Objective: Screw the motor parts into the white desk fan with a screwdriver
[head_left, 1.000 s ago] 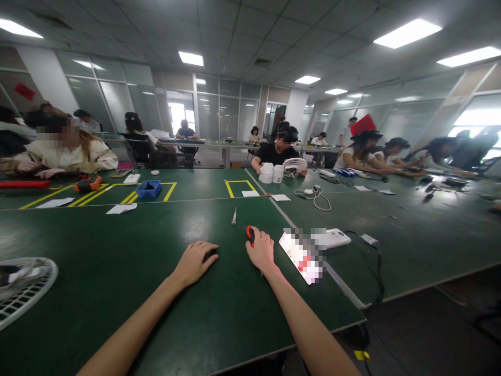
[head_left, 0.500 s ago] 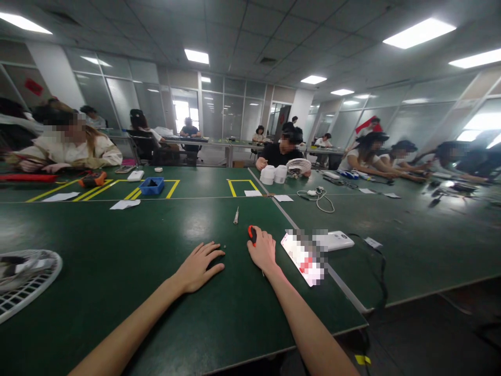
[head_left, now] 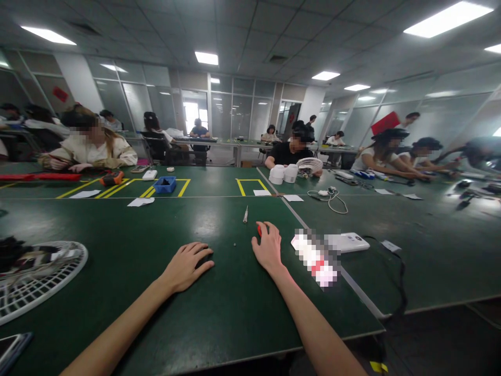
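Observation:
My left hand [head_left: 187, 266] lies palm down on the green table [head_left: 219, 313], its fingers loosely curved and close together, with nothing visible in them. A tiny dark speck [head_left: 235, 244] lies on the table between my hands. My right hand [head_left: 269, 247] is closed over a red-and-black tool handle [head_left: 259, 228]; only the handle's end shows past my fingers. A small thin metal tool [head_left: 245, 214] lies just beyond my right hand.
A phone [head_left: 315, 258] and a white power bank [head_left: 348, 242] lie right of my right hand. A white fan grille [head_left: 39, 282] sits at left, a blue tray [head_left: 165, 184] and cable [head_left: 332, 199] farther back. Several people work at the far tables.
My left hand's fingers spread and then drew together again. My right hand stayed on the red-and-black handle. The view shifted, so more of the fan grille shows at left.

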